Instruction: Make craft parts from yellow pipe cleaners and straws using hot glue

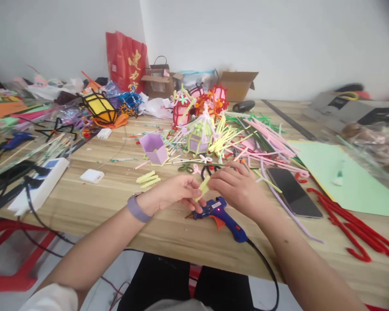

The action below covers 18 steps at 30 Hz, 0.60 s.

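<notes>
A short pale-yellow fuzzy piece (203,188) is held between my two hands, above the table's front part. The fingers of my left hand (181,192) pinch its lower left end, and my right hand (235,183) closes on its upper right end. Just below lies a blue glue gun (218,210) with a small red light, its nozzle pointing left. Several twisted yellow pieces (147,178) rest left of my hands. Behind them stands an open lilac paper cup shape (154,148) with a yellow rim at its base.
A phone (294,192) and red pipe cleaners (353,222) lie at the right, near a green sheet (359,177). Pipe cleaners and small lanterns (197,136) crowd the middle back. A power strip (40,185) is at the left; the glue gun's cable (267,263) hangs over the front edge.
</notes>
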Tool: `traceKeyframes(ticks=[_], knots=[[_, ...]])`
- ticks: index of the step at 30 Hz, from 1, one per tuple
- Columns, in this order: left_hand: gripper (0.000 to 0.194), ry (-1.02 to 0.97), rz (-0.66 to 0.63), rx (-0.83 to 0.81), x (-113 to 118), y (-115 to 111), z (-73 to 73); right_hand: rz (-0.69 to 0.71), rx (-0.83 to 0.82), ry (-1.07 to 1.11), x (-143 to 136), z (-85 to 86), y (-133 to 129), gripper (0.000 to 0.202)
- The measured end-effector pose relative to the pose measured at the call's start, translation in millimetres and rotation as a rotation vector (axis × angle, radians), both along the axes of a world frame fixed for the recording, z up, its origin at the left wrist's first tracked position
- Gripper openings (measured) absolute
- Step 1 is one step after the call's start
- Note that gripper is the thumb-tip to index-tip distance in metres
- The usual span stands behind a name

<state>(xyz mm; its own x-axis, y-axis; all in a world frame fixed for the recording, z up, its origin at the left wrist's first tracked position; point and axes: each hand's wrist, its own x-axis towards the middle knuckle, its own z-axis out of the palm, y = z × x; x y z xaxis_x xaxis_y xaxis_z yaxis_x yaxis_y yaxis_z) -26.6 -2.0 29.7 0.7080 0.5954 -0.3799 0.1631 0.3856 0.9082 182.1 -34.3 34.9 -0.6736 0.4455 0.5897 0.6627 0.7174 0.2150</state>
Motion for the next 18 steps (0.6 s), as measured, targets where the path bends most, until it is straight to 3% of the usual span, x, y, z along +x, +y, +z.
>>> traceKeyframes(ticks=[6, 14, 18], knots=[[0.042, -0.016, 0.047, -0.058, 5, 3, -8.5, -0.002, -0.038, 0.108, 4, -6.6, 7, 0.006], [0.020, 0.035, 0.038, -0.009, 2, 0, -5.8, -0.027, -0.147, 0.159, 3, -9.9, 5, 0.020], [0.019, 0.024, 0.027, 0.035, 1, -3, -3.6, -0.038, -0.204, 0.173, 4, -11.5, 4, 0.030]])
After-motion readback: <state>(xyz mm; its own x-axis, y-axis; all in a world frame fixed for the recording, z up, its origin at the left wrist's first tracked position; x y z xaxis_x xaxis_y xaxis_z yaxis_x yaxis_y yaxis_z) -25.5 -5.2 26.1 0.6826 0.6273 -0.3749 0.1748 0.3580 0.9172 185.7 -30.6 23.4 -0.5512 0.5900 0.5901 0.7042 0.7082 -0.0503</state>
